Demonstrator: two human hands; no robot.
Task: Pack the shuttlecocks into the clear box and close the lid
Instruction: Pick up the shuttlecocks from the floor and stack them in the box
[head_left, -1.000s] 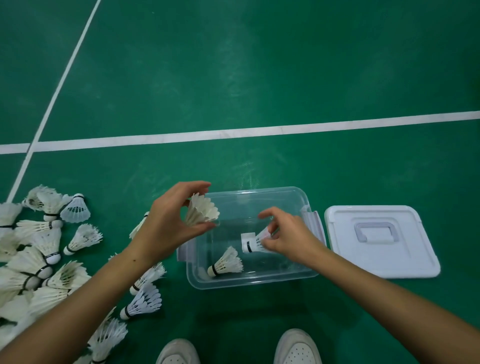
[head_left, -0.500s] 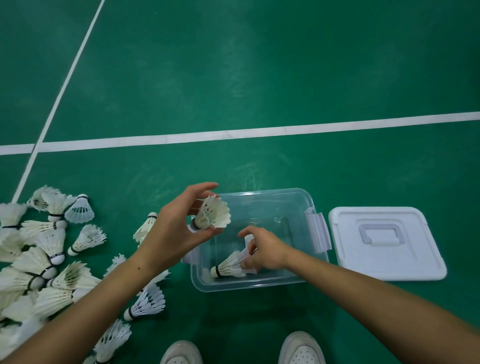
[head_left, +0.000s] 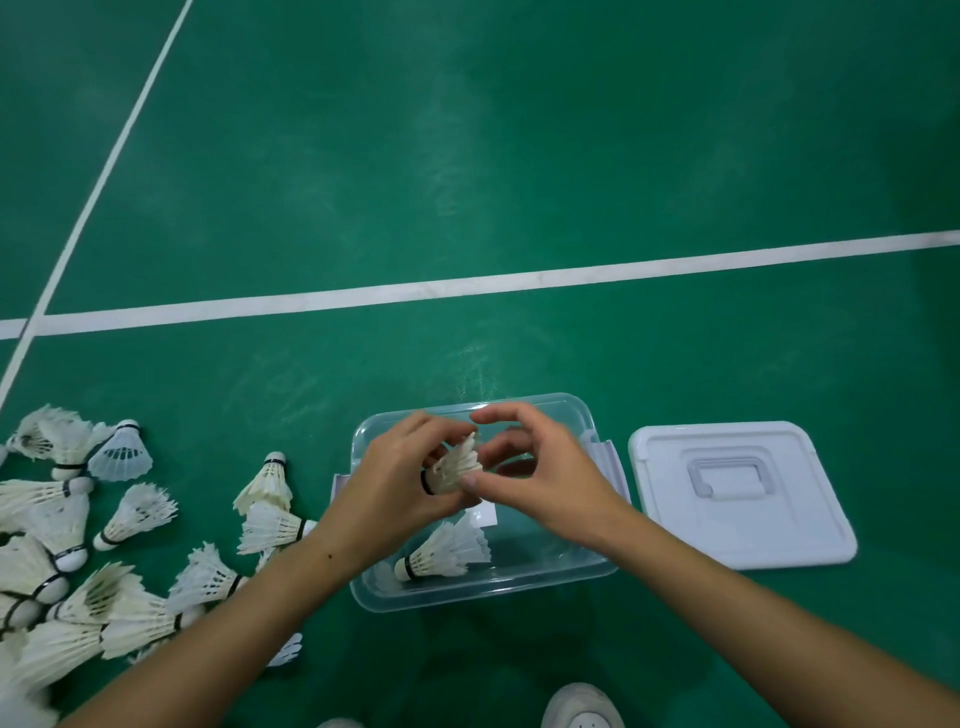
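A heap of loose shuttlecocks (head_left: 78, 545) is lying on the green floor (head_left: 467, 156) at the far left, well apart from the hands. Just right of it, the left hand (head_left: 395, 493) is hovering over the clear box (head_left: 597, 566), its fingers (head_left: 441, 423) curling round the cork end of a held shuttlecock (head_left: 454, 467), whose feathers are pointing up and to the right. The right hand (head_left: 545, 467) is meeting it there, thumb pressing on the feather skirt from below and fingers arching loosely above it, half open. Below both hands, a shuttlecock in the box (head_left: 447, 553) is lying on its side on the bottom, cork to the left. To the right, the white lid (head_left: 737, 493) is lying flat on the floor, just beside the box. A white shoe (head_left: 582, 709) is showing at the lower edge.
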